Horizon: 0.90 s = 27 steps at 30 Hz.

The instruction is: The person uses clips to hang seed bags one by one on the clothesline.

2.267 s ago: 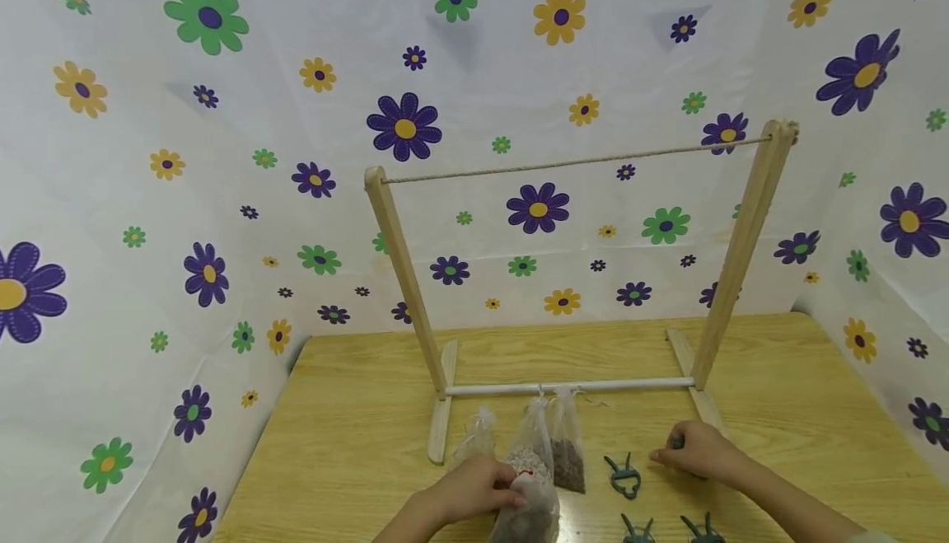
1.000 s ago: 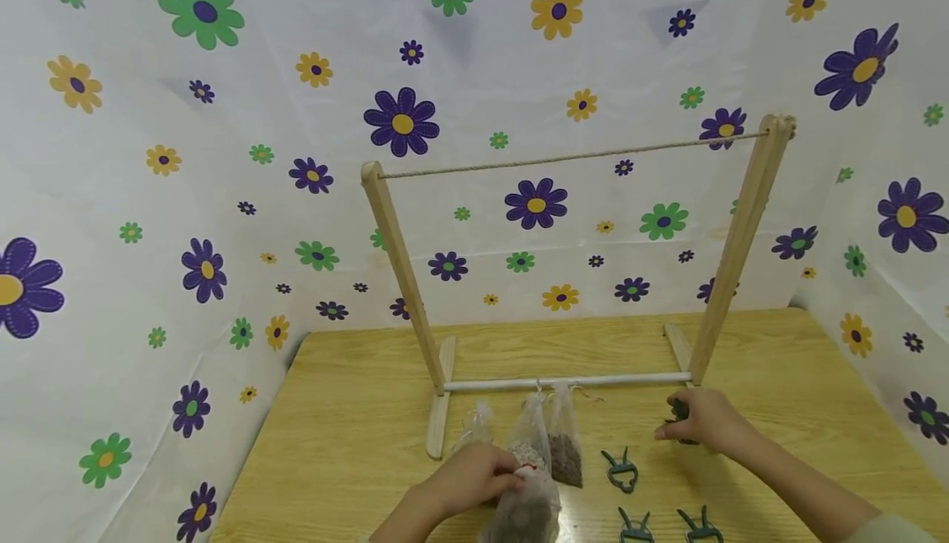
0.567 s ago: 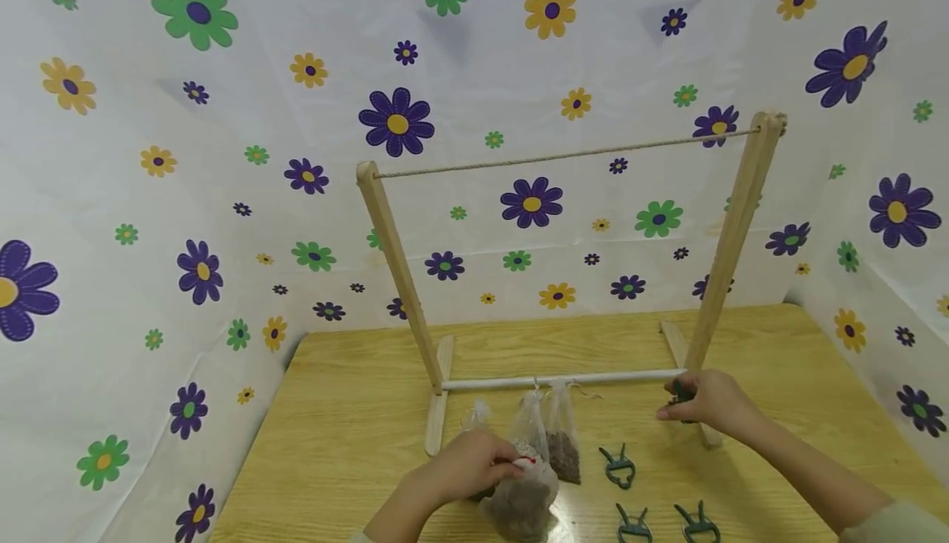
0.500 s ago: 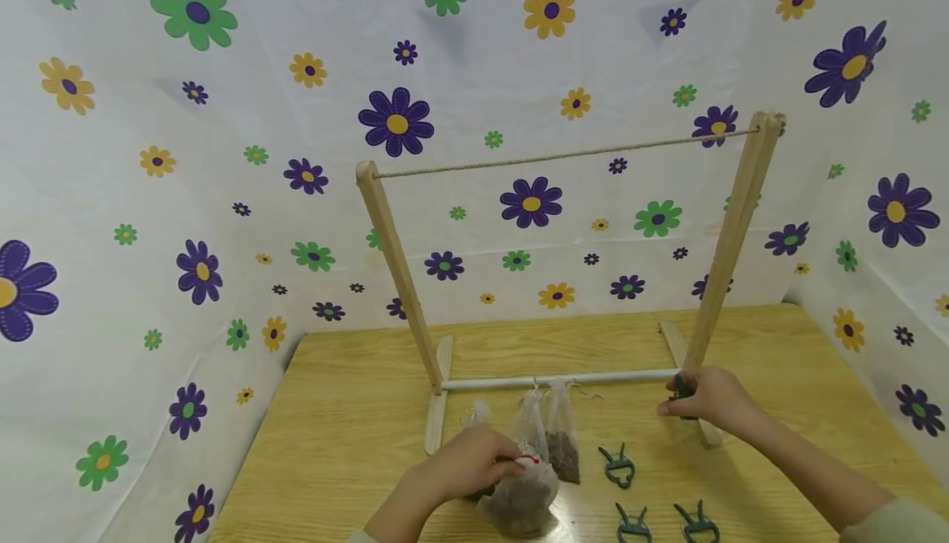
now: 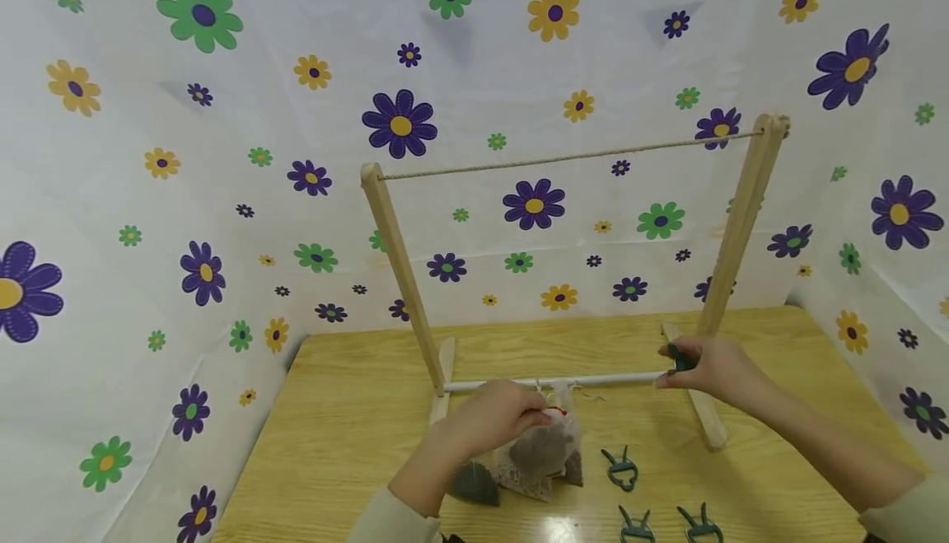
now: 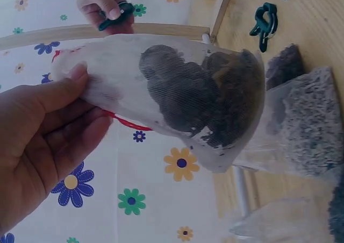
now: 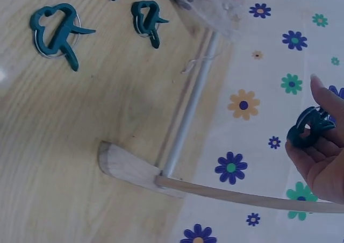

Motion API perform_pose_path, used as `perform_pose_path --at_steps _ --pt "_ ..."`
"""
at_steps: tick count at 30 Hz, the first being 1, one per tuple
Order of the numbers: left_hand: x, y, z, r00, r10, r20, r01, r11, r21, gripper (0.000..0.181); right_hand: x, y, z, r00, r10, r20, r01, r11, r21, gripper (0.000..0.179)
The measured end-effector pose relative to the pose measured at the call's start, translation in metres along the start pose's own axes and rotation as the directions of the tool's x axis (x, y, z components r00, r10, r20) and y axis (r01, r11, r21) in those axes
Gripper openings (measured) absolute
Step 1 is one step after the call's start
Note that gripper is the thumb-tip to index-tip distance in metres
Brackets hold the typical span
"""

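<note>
My left hand (image 5: pixel 485 419) pinches the neck of a white mesh drawstring bag (image 5: pixel 544 447) with a red cord. Dark lumps fill its bottom end, as the left wrist view shows on the bag (image 6: pixel 183 92). It hangs in front of the other bags, its underside off the table. My right hand (image 5: pixel 722 368) holds a dark green spring clip (image 5: pixel 678 359) between thumb and fingers, near the foot of the right post. In the right wrist view the clip (image 7: pixel 306 130) lies against the curled fingers, partly hidden by them.
A wooden stand has two posts (image 5: pixel 404 279), a taut rope (image 5: pixel 571 158) between their tops and a white rod (image 5: pixel 615 379) low down. Three more mesh bags lie by the rod, including a gravel-filled bag (image 6: pixel 312 119). Green clips (image 5: pixel 621 467) lie on the table's right half.
My left hand has lifted the red-corded bag up and away from me, uncovering the dark-filled bag at left. My right hand has risen with the clip toward the right post.
</note>
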<state>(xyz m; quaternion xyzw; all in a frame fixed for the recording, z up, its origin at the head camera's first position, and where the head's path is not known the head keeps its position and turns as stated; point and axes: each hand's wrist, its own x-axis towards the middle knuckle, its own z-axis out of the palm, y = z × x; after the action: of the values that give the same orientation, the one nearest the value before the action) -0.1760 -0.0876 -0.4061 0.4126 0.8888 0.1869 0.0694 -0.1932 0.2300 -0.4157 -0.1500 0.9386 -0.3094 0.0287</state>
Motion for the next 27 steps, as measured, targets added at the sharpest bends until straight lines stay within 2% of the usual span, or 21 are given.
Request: perform_pose_path --at_steps 3,6,11,14,18,22,27 --pt "0.010 0.002 -0.009 0.999 0.030 -0.042 -0.029 0.999 0.031 0.016 0.002 -0.007 -0.008 0.999 -0.011 -0.041 0.011 1.000 0.003 0.052" --pt "0.019 0.003 -0.017 0.996 0.051 -0.069 -0.046 0.997 0.061 0.016 0.003 -0.012 -0.017 0.999 -0.019 -0.044 0.021 0.999 0.045 0.050" --pt "0.034 0.007 -0.032 0.999 0.038 -0.024 -0.036 0.997 0.066 0.017 0.003 -0.015 -0.031 0.999 -0.044 -0.029 0.047 0.994 0.095 0.041" --pt "0.044 0.010 -0.040 1.000 0.030 -0.003 -0.030 0.998 0.061 0.018 0.003 -0.018 -0.039 0.996 -0.074 -0.044 0.078 0.993 0.091 0.037" --pt "0.059 0.017 -0.050 0.999 0.041 -0.035 -0.040 0.998 0.044 0.021 0.004 -0.027 -0.053 0.990 -0.112 -0.089 0.117 0.991 0.059 0.036" --pt "0.071 0.025 -0.059 0.996 0.041 -0.077 -0.037 0.998 0.046 0.022 0.005 -0.041 -0.074 0.989 -0.097 -0.108 0.101 0.994 0.031 0.041" --pt "0.087 0.037 -0.069 0.998 0.017 -0.060 -0.013 0.998 0.067 0.025 0.009 -0.057 -0.097 0.990 -0.098 -0.106 0.102 0.994 0.031 0.040"
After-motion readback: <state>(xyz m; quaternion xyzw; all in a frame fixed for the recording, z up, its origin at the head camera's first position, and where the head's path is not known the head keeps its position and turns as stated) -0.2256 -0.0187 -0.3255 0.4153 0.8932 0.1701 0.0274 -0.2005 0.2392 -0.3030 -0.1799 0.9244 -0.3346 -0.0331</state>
